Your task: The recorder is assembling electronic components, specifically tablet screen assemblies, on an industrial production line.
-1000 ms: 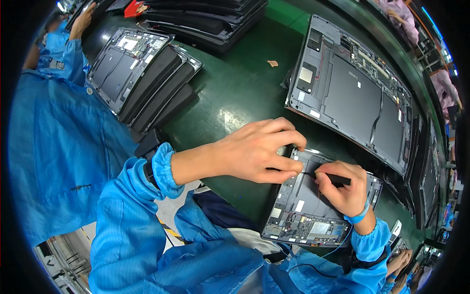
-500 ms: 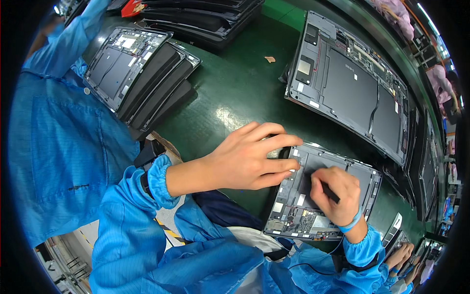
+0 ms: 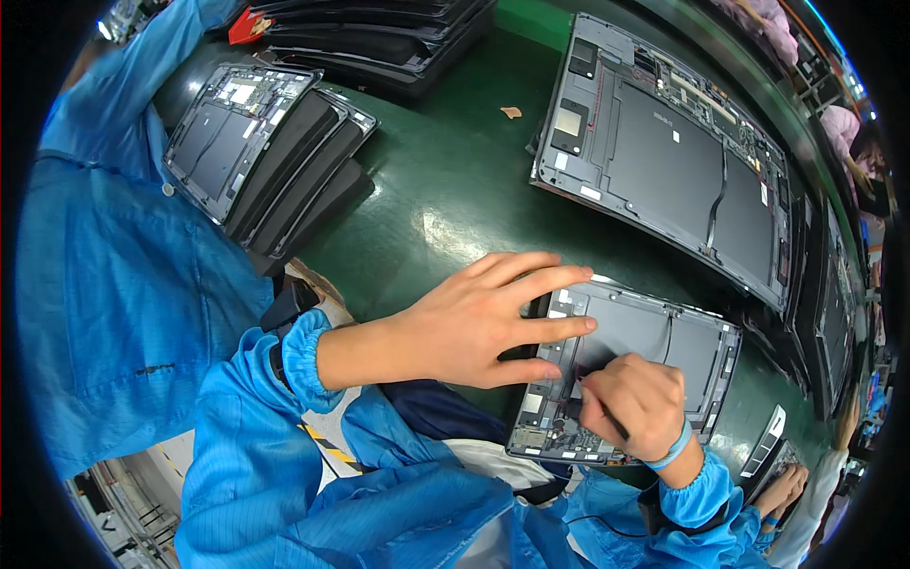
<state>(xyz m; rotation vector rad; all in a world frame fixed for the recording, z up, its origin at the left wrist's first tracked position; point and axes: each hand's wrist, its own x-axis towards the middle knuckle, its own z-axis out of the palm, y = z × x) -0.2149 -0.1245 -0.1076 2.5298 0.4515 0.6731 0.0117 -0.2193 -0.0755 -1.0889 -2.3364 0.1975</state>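
An opened laptop base lies on the green table in front of me, its circuit board and dark battery exposed. My left hand rests over its left edge with the fingers spread, the fingertips touching the frame. Bent over the middle of the base is my right hand, thumb and fingers pinched together near the circuit board. Something dark and slim shows inside that grip, but its kind is mostly hidden. A light-blue band circles the right wrist.
Another opened laptop base tops a pile at the far right. More bases are stacked at left, with black ones piled at the back. A tan scrap lies between. A co-worker's blue sleeve is at left; another person's hands work at lower right.
My right hand has shifted left and down, from the battery toward the circuit board. The left hand's fingers have spread wider and slid slightly downward along the edge.
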